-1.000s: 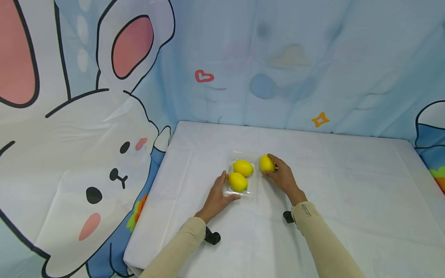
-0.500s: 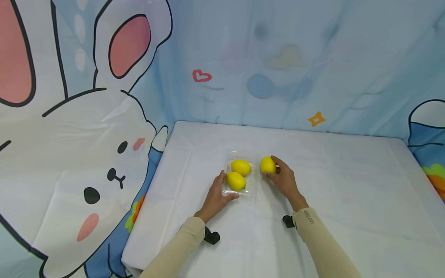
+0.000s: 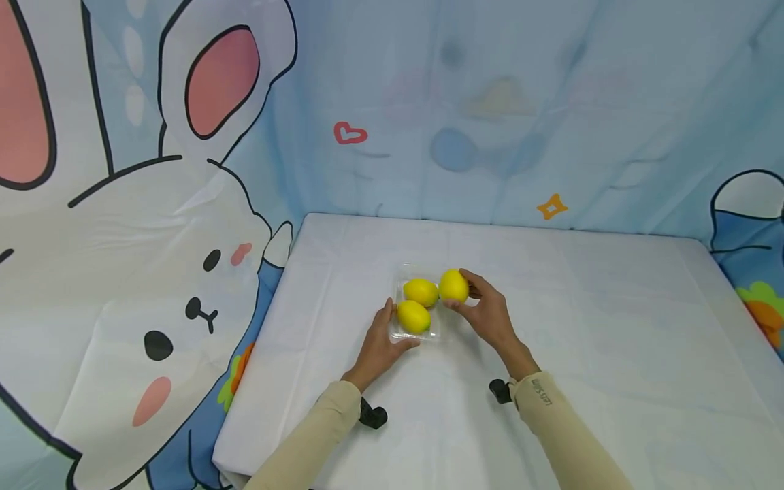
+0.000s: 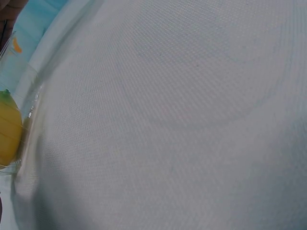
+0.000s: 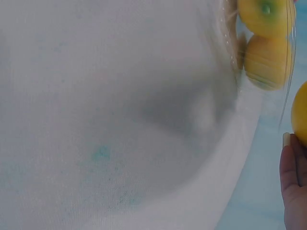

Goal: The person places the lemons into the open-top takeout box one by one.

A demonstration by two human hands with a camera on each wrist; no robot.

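Observation:
On the white-covered table stands a clear plastic box (image 3: 422, 335) with two yellow lemons in it, a far lemon (image 3: 420, 292) and a near lemon (image 3: 414, 317). My left hand (image 3: 376, 350) holds the box at its near left corner, fingers along the left side and thumb at the near side. A third lemon (image 3: 453, 286) is pinched between the thumb and fingers of my right hand (image 3: 491, 318), at the box's right edge. The right wrist view shows this held lemon (image 5: 301, 115) raised beside the box. Only a slice of a lemon (image 4: 8, 129) shows in the left wrist view.
A white cloth (image 3: 582, 340) covers the table. Behind it hangs a light blue printed curtain (image 3: 392, 82), with a large cartoon rabbit (image 3: 141, 272) on the left. Black wrist devices (image 3: 373, 415) sit beneath both sleeves.
My right hand has carried its lemon left, from a gap beside the box up to the box's right edge. My left hand stays at the box. The head view has shifted slightly.

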